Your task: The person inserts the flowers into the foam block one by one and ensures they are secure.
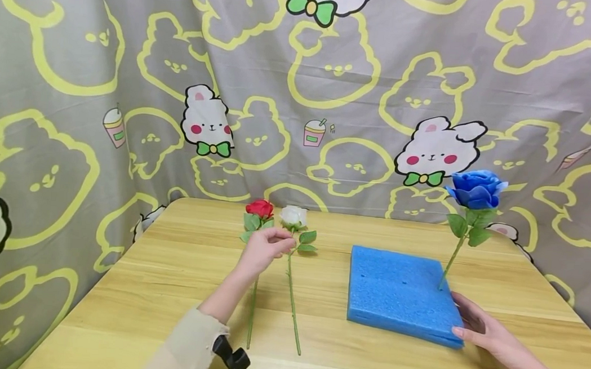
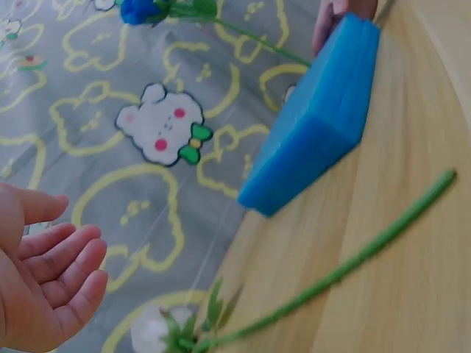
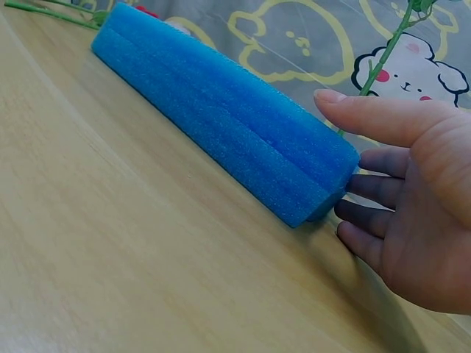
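By white rose (image 1: 294, 217), left grip (image 1: 267, 249) spread; at foam block (image 1: 397, 295), right grip (image 1: 492, 335) spread.

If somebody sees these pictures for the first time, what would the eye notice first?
Probably the large blue rose, standing in the blue foam block on the right. Next, the red rose and white rose lying left of the block, near the left hand. Behind them hangs a cartoon-patterned curtain.

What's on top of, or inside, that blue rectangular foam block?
On the blue rectangular foam block stands a blue artificial rose, leaning slightly; a small dark mark shows mid-surface. Its thin green stem ends out of sight inside, so its depth can't be seen.
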Demonstrator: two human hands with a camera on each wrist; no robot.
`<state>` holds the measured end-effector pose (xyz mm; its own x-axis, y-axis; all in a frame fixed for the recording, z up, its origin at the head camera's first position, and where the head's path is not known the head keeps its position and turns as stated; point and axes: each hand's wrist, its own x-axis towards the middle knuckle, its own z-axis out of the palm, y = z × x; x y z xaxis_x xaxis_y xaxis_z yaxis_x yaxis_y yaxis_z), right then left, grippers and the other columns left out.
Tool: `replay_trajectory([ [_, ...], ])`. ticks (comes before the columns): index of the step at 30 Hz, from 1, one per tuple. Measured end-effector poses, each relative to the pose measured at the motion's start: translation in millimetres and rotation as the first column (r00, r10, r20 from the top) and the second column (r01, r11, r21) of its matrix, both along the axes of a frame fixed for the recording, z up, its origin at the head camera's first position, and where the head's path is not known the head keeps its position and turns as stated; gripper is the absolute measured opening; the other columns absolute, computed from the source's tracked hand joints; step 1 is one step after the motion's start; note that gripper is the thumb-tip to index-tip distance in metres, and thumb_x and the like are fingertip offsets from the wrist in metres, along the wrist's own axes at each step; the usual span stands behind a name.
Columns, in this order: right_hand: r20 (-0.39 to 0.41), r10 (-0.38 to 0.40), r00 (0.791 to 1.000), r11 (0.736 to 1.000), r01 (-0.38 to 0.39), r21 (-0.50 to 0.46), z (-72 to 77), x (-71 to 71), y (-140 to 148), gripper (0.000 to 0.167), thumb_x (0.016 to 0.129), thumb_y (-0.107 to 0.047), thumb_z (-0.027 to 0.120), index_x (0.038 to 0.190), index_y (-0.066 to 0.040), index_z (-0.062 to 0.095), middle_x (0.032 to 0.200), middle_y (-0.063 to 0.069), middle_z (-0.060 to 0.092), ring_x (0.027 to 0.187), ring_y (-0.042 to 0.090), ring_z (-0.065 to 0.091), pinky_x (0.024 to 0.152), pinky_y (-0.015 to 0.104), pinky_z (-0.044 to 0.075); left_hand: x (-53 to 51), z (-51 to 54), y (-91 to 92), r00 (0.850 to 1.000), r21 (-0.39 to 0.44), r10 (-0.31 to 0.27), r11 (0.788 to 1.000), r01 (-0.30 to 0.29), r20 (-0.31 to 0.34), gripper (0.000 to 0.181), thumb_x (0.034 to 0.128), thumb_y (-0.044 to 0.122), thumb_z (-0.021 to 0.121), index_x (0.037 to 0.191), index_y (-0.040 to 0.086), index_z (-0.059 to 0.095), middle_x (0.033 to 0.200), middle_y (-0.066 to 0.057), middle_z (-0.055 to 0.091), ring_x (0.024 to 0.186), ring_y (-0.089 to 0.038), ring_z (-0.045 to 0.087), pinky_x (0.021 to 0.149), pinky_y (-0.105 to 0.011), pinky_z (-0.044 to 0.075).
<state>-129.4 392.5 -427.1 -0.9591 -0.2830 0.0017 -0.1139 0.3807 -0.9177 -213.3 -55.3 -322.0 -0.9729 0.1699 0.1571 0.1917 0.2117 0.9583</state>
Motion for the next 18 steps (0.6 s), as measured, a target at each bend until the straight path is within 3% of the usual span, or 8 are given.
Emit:
replay_trajectory([
  [3, -0.021, 0.007, 1.0, 1.0, -0.007, -0.004, -1.2, 0.1, 1, 0.065, 0.094, -0.005, 0.05, 0.142, 0.013, 0.009, 0.127, -0.025, 0.028, 0.108, -0.02, 0.034, 0.085, 0.008, 0.035, -9.2, -16.2, -13.2, 0.999, -0.021, 0.043, 0.999, -0.042, 0.018, 0.019, 0.0851, 0.009, 0.065, 0.097, -0.005, 0.065, 0.088, -0.016, 0.068, 0.078, -0.023, 0.065, 0.07, -0.035, 0.053],
  [6, -0.049, 0.019, 0.999, 1.0, -0.02, -0.017, -2.6, 0.1, 2, 0.064, 0.094, -0.003, 0.049, 0.141, 0.014, 0.009, 0.124, -0.033, 0.03, 0.109, -0.02, 0.033, 0.086, 0.007, 0.034, -17.9, -33.3, -25.4, 0.996, -0.028, 0.076, 0.997, -0.075, 0.045, 0.021, 0.0844, 0.012, 0.067, 0.099, -0.003, 0.065, 0.088, -0.012, 0.068, 0.079, -0.021, 0.064, 0.071, -0.034, 0.053],
  [13, -0.06, 0.046, 0.997, 0.997, -0.049, -0.052, -4.6, -1.4, 3, 0.063, 0.094, 0.0, 0.047, 0.14, 0.017, 0.007, 0.122, -0.036, 0.033, 0.11, -0.019, 0.034, 0.086, 0.006, 0.034, -14.3, -50.6, -48.3, 0.986, -0.037, 0.145, 0.989, -0.143, 0.086, 0.019, 0.0846, 0.006, 0.065, 0.096, -0.008, 0.062, 0.088, -0.02, 0.065, 0.079, -0.028, 0.064, 0.072, -0.036, 0.054],
  [18, -0.058, 0.055, 0.997, 0.997, -0.058, -0.055, -5.7, -2.7, 2, 0.063, 0.094, 0.0, 0.047, 0.139, 0.018, 0.007, 0.122, -0.037, 0.033, 0.11, -0.019, 0.034, 0.085, 0.006, 0.034, -10.6, -63.8, -62.1, 0.977, -0.045, 0.16, 0.987, -0.155, 0.145, 0.027, 0.0848, 0.004, 0.064, 0.105, -0.013, 0.057, 0.09, -0.018, 0.064, 0.08, -0.03, 0.064, 0.071, -0.036, 0.055],
])
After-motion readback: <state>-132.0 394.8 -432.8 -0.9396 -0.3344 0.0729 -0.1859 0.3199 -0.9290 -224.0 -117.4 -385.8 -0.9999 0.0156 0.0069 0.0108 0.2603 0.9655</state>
